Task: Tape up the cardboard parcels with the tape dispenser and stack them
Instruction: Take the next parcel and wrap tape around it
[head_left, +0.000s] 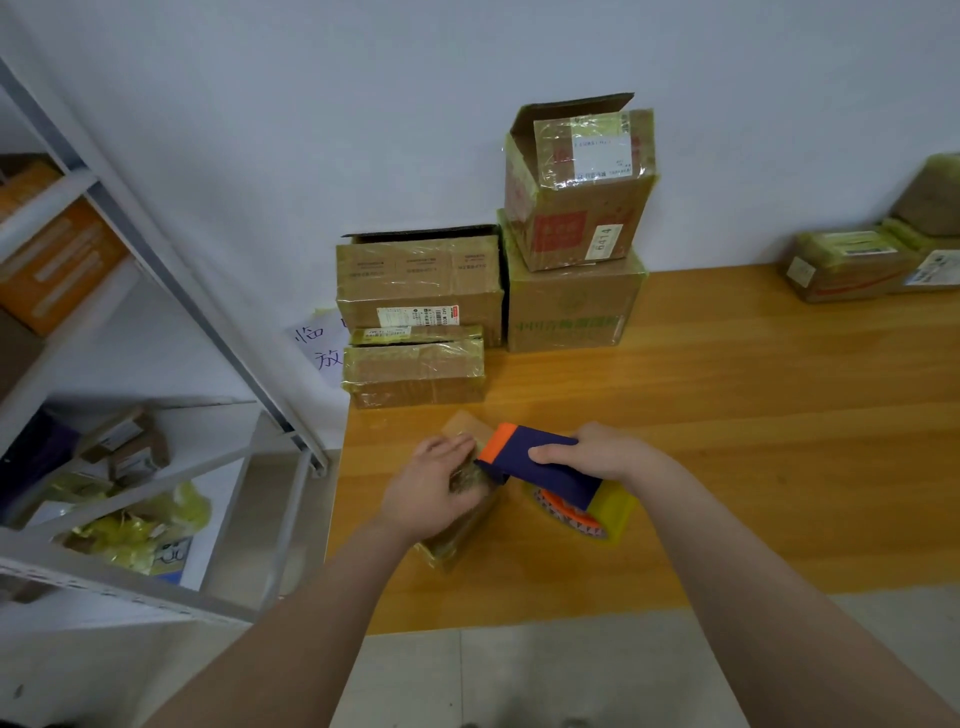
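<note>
A small flat cardboard parcel (460, 535) wrapped in yellowish tape lies near the front left corner of the wooden table (727, 441). My left hand (434, 486) rests on top of it, fingers spread over its upper face and hiding most of it. My right hand (597, 452) grips the tape dispenser (540, 462), a navy body with an orange front end. Its orange end touches the parcel just beside my left fingers. A yellow tape roll (597, 514) on an orange hub hangs under the dispenser.
Taped cardboard boxes (415, 322) are stacked against the wall at the table's back left, with a taller pile (571, 228) beside them. More wrapped parcels (852, 265) sit at the far right. A metal shelf rack (156, 415) holding boxes stands left of the table.
</note>
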